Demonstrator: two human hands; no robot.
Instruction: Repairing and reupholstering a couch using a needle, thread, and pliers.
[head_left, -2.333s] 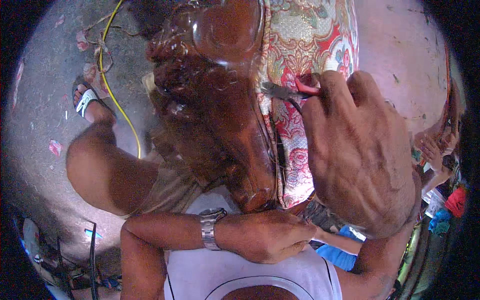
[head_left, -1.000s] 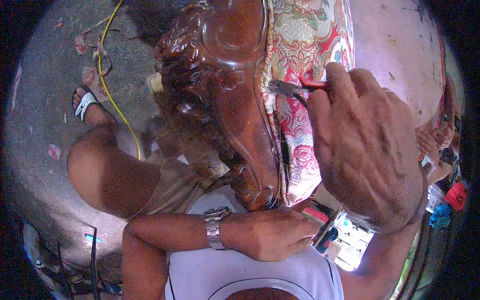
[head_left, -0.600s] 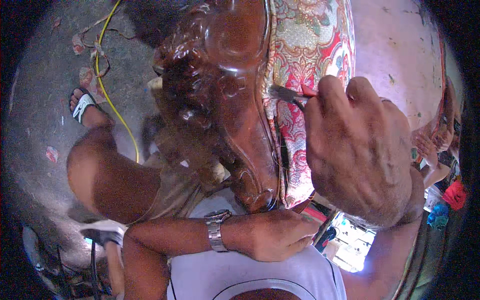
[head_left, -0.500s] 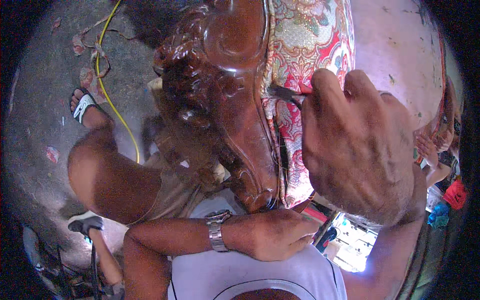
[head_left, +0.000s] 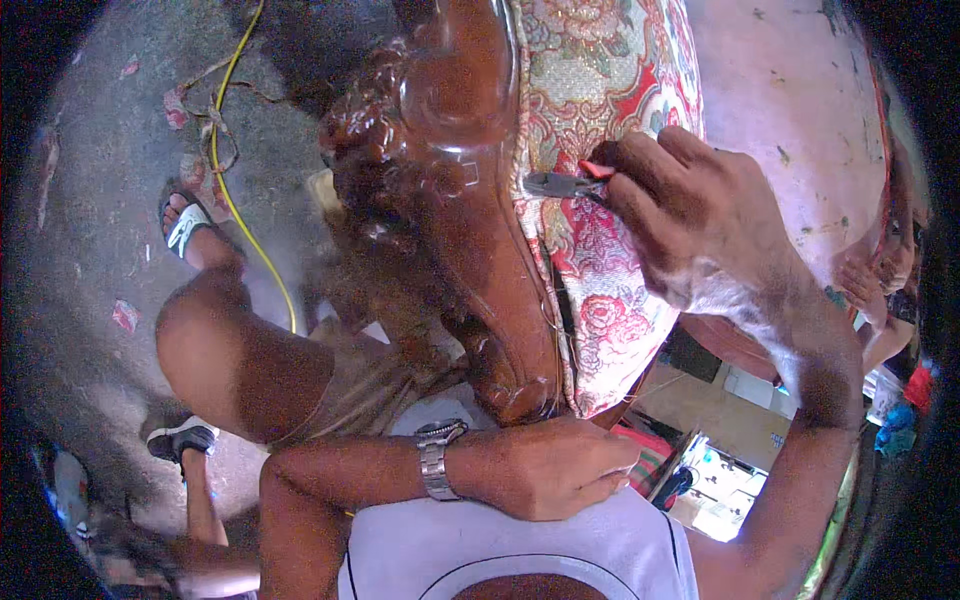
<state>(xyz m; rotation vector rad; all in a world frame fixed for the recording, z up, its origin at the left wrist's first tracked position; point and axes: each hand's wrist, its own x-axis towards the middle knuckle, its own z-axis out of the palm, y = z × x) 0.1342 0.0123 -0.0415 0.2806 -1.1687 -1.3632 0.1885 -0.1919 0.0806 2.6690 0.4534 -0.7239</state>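
Observation:
My right hand (head_left: 690, 210) grips dark metal pliers (head_left: 565, 185) with red handles. Their jaws are at the twisted piping (head_left: 518, 150) along the edge of a floral fabric cushion (head_left: 610, 70), next to glossy carved brown wood (head_left: 470, 240). A dark, narrow gap runs along the piping below the jaws, with loose threads. My left hand (head_left: 545, 465), a watch on its wrist, lies curled at my chest just below the lower end of the wood; whatever its fingers may hold is hidden.
A yellow cord (head_left: 255, 250) crosses the grey floor on the left, among scraps. My sandaled foot (head_left: 188, 225) is there, and another person's shoe (head_left: 182, 440) lower down. A pale padded surface (head_left: 780, 120) is at right, with another person's hand (head_left: 865, 285) beside it and red and blue bundles.
My right hand has tilted and lifted, its wrist now in view, while the pliers stay at the piping. Another person's leg has come into the lower left. My left hand barely moved.

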